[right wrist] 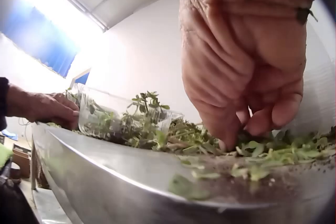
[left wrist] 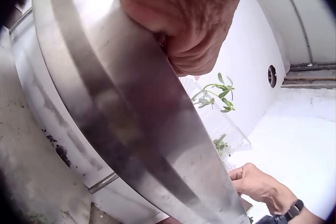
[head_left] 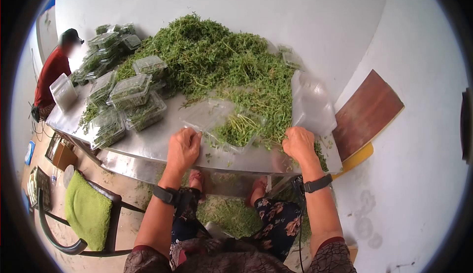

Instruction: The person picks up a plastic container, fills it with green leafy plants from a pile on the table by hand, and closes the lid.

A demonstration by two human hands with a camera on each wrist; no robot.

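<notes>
Front edge of steel counter (head_left: pixel 148 146): left hand (head_left: pixel 184 147) curled just beside the clamshell tray (head_left: pixel 239 149); can't tell if its fingers grip it. Right hand (head_left: pixel 299 144) near the front right corner, fingers curled down, seemingly pinching loose greens (right wrist: pixel 257 153). Tray, part-filled, sits between the hands, lid (head_left: pixel 207 113) folded back. Likely best: left hand steadies tray wall, right takes small pinches, leaves grit, tucks stems inside the rim. Right edge: empty clamshells (head_left: pixel 313 103). Back edge: greens heap (head_left: pixel 212 51).

2 bare hands (head_left: pixel 299 145), 2 wristbands (head_left: pixel 318 183), 1 big leafy heap (head_left: pixel 217 56), 1 table (head_left: pixel 148 147), 1 chair (head_left: pixel 74 248)
</notes>
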